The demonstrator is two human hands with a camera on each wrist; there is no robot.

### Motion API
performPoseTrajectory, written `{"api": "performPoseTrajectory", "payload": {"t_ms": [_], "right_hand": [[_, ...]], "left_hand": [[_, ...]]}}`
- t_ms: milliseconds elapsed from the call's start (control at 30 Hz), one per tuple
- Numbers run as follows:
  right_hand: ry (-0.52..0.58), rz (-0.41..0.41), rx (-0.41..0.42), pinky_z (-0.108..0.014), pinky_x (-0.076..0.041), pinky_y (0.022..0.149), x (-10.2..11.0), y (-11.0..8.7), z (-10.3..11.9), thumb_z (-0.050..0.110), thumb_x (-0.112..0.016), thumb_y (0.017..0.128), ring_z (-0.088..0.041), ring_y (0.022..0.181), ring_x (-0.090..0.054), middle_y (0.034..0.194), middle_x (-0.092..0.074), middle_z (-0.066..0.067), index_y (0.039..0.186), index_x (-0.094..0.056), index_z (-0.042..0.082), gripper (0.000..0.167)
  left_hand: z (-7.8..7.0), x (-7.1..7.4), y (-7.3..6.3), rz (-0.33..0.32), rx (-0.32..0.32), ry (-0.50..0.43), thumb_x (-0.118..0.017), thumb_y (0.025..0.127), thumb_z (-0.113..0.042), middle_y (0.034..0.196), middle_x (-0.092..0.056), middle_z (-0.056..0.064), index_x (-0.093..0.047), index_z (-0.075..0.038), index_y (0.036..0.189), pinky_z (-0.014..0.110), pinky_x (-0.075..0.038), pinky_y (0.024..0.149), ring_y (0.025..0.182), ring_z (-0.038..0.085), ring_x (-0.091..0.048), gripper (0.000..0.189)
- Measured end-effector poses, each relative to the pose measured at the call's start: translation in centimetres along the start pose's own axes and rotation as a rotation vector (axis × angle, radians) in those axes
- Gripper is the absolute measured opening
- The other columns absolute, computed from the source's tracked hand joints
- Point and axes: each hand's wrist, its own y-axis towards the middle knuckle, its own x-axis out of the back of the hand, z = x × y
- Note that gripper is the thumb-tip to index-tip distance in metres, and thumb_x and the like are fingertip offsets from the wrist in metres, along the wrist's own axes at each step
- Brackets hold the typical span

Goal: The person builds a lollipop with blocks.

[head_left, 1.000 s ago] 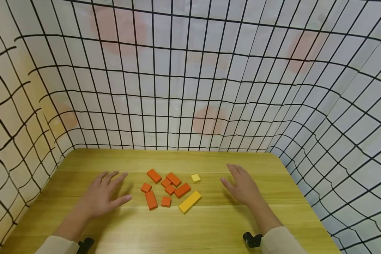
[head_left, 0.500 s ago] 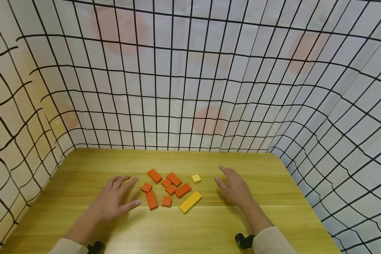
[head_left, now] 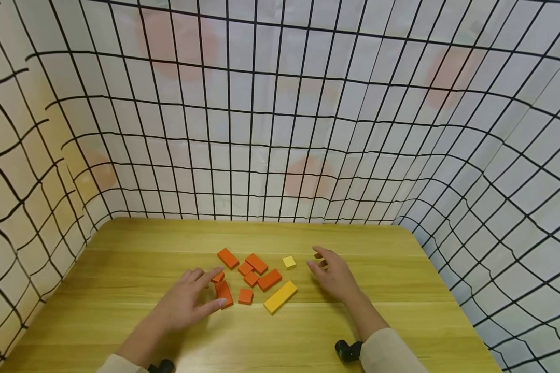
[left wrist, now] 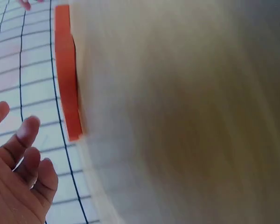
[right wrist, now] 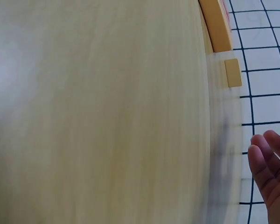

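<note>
My left hand (head_left: pixel 186 303) hovers at the left side of a loose group of orange blocks, thumb and fingers spread apart. Its index fingertip overlaps a small orange block (head_left: pixel 219 278), and its thumb tip overlaps a longer orange block (head_left: pixel 225 291) in the head view. In the left wrist view the fingers (left wrist: pixel 25 133) are bent loosely with nothing between them. My right hand (head_left: pixel 335 278) holds nothing and stands right of a small yellow block (head_left: pixel 289 262), fingers relaxed. A long yellow block (head_left: pixel 280 297) lies nearer the front, left of that hand.
Several more orange blocks, among them a square one (head_left: pixel 245 296) and an oblong one (head_left: pixel 269 280), lie mid-table. The wooden table (head_left: pixel 280 342) is bordered at the back and sides by black netting (head_left: pixel 249 145) before pale sheeting.
My left hand has moved right, from beside the orange blocks to over the leftmost ones. My right hand has shifted left toward the small yellow block, its fingers curling slightly. The blocks lie as before.
</note>
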Motion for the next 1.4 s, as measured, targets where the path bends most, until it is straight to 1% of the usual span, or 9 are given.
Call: {"api": "performPoseTrajectory", "payload": {"t_ms": [133,233,300,367,567,800,967,1133,1400], "right_hand": [[0.045,-0.003,-0.012,-0.044,-0.057,0.089,-0.5,0.5,-0.1,0.037,-0.064,0.101,-0.022,0.107,-0.067,0.125,-0.067,-0.007,0.148,-0.054,0.014,0.053],[0.086,0.002,-0.033,-0.041,-0.056,0.087,-0.8,0.9,0.0,0.035,-0.066,0.100,-0.021,0.105,-0.066,0.120,-0.069,-0.005,0.147,-0.056,0.014,0.052],[0.104,0.012,-0.041,-0.039,-0.056,0.086,-1.0,1.0,0.1,0.034,-0.067,0.100,-0.020,0.105,-0.066,0.119,-0.069,-0.004,0.146,-0.056,0.014,0.051],[0.119,0.025,-0.047,-0.039,-0.056,0.086,-1.2,1.2,0.2,0.033,-0.067,0.100,-0.020,0.105,-0.065,0.118,-0.069,-0.004,0.146,-0.056,0.014,0.051],[0.113,0.017,-0.051,-0.042,-0.055,0.089,-1.6,1.6,0.5,0.033,-0.066,0.100,-0.020,0.104,-0.065,0.118,-0.069,-0.003,0.145,-0.057,0.015,0.049],[0.123,0.022,-0.035,-0.040,-0.054,0.087,-2.9,2.2,0.1,0.030,-0.068,0.099,-0.018,0.098,-0.064,0.112,-0.071,-0.004,0.139,-0.062,0.014,0.044],[0.142,0.036,-0.032,-0.040,-0.054,0.087,-3.7,2.5,0.1,0.028,-0.070,0.098,-0.017,0.095,-0.064,0.109,-0.070,-0.004,0.135,-0.066,0.015,0.039],[0.146,0.095,-0.048,-0.035,-0.052,0.084,-4.1,2.6,0.1,0.029,-0.071,0.098,-0.013,0.091,-0.061,0.106,-0.070,0.000,0.135,-0.067,0.019,0.038],[0.153,0.166,-0.019,-0.033,-0.048,0.081,-3.9,3.0,-0.1,0.031,-0.072,0.097,-0.012,0.086,-0.057,0.100,-0.068,0.003,0.135,-0.067,0.023,0.039]], "left_hand": [[-1.1,-0.4,0.5,0.038,0.004,-0.095,-0.060,0.094,-0.066,0.131,-0.064,0.002,-0.049,-0.026,0.153,0.050,-0.053,0.093,0.114,0.024,-0.060,0.072],[-1.8,-0.8,1.0,0.055,-0.009,-0.186,-0.062,0.096,-0.059,0.111,-0.070,-0.005,-0.052,-0.022,0.150,0.037,-0.055,0.083,0.095,0.013,-0.064,0.067],[-2.0,-1.2,1.4,0.067,-0.027,-0.246,-0.063,0.097,-0.055,0.091,-0.067,-0.011,-0.055,-0.017,0.148,0.027,-0.051,0.070,0.076,0.004,-0.057,0.064],[-2.2,-1.7,1.7,0.082,-0.053,-0.296,-0.064,0.098,-0.051,0.078,-0.061,-0.014,-0.057,-0.013,0.145,0.022,-0.047,0.062,0.065,0.000,-0.052,0.061],[-2.7,-2.8,2.0,0.103,-0.090,-0.373,-0.064,0.098,-0.050,0.072,-0.060,-0.015,-0.061,-0.010,0.141,0.022,-0.047,0.056,0.059,-0.002,-0.050,0.058],[-3.7,-4.1,2.4,0.120,-0.075,-0.463,-0.065,0.098,-0.048,0.070,-0.061,-0.013,-0.064,-0.009,0.136,0.022,-0.047,0.052,0.056,-0.002,-0.050,0.055],[-4.9,-5.1,2.4,0.156,-0.031,-0.516,-0.064,0.099,-0.047,0.068,-0.059,-0.012,-0.063,-0.011,0.139,0.022,-0.046,0.052,0.055,-0.001,-0.048,0.054],[-5.9,-5.9,2.3,0.174,0.020,-0.550,-0.065,0.100,-0.040,0.065,-0.060,-0.009,-0.062,-0.014,0.141,0.022,-0.044,0.047,0.051,0.000,-0.049,0.048],[-6.9,-7.3,2.6,0.193,0.047,-0.507,-0.065,0.100,-0.037,0.061,-0.056,-0.012,-0.061,-0.016,0.143,0.022,-0.040,0.045,0.049,0.001,-0.047,0.048]]}}
